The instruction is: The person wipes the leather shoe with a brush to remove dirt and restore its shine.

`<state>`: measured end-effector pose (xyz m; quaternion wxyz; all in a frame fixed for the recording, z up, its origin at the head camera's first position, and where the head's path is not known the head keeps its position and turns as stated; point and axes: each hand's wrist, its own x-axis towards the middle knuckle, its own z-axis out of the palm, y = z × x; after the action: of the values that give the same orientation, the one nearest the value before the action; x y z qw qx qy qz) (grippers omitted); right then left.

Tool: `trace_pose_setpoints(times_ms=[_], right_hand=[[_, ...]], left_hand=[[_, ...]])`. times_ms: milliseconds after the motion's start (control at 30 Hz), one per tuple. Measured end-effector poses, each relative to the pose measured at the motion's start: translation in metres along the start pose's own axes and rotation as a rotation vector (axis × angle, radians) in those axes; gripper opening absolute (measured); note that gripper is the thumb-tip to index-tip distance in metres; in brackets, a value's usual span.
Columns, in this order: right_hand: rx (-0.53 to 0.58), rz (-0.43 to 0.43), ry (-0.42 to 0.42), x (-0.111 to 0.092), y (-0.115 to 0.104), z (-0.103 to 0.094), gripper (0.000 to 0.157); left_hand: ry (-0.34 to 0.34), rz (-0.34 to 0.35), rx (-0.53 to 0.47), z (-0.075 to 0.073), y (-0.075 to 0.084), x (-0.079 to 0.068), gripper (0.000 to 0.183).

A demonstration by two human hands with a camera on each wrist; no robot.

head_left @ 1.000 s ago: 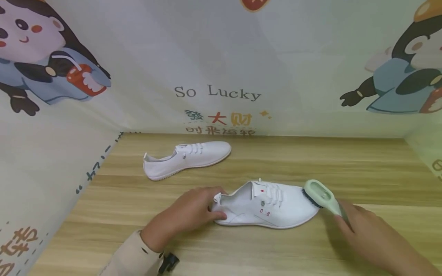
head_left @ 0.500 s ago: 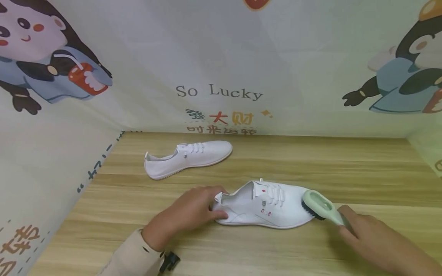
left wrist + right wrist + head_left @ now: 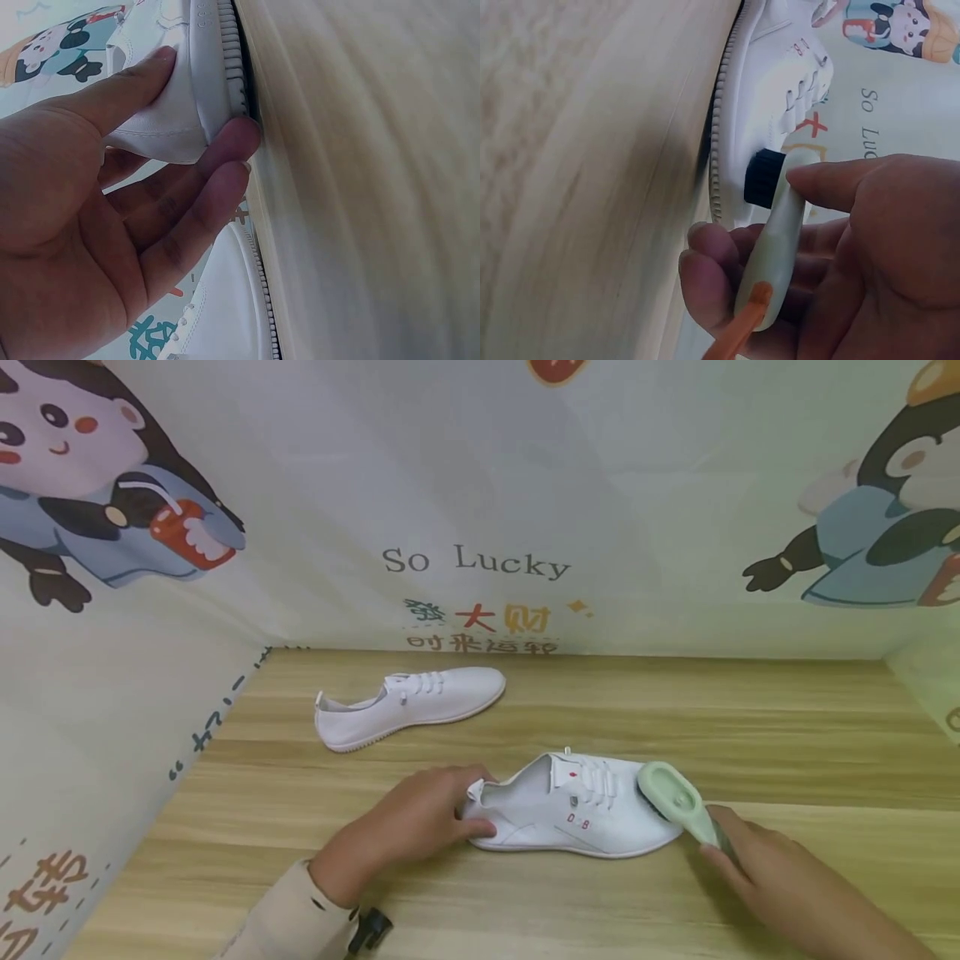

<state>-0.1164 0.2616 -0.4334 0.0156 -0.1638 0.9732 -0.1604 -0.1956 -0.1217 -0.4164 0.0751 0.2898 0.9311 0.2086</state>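
A white lace-up shoe (image 3: 637, 827) with small red letters on its side lies on the wooden surface, toe to the right. My left hand (image 3: 420, 814) grips its heel, thumb on the near side and the other fingers behind. In my right hand (image 3: 780, 877) is the handle of a pale green brush (image 3: 671, 793), its dark bristles (image 3: 763, 178) against the shoe's toe. The right wrist view shows an orange strap (image 3: 742, 322) at the handle's end. Farther back lies a second white shoe (image 3: 420, 706), touched by neither hand.
Behind the wooden surface (image 3: 600, 910) stands a printed backdrop (image 3: 637, 527) with cartoon figures and lettering, folding round on both sides. A small black object (image 3: 369, 931) sits by the left sleeve (image 3: 288, 914).
The brush in my right hand has shifted over the shoe's toe, first toward me, then back and leftward toward the laces. My left hand stays on the heel.
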Motion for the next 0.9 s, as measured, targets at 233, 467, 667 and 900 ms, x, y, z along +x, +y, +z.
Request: trace_pose_setpoints(times_ms=[233, 467, 667, 900], right_hand=[[-0.003, -0.002, 0.095, 0.001, 0.000, -0.001, 0.040], [-0.037, 0.078, 0.043, 0.000, 0.004, -0.010, 0.044], [-0.025, 0.164, -0.026, -0.002, 0.003, -0.014, 0.044], [-0.026, 0.153, -0.081, -0.008, 0.005, -0.013, 0.028]], left_hand=[[0.013, 0.000, -0.003, -0.001, 0.000, 0.000, 0.045], [0.003, -0.011, -0.005, 0.000, 0.000, -0.001, 0.045], [-0.002, -0.007, -0.010, 0.002, -0.001, -0.002, 0.044], [-0.003, -0.011, -0.013, 0.004, -0.001, -0.002, 0.045]])
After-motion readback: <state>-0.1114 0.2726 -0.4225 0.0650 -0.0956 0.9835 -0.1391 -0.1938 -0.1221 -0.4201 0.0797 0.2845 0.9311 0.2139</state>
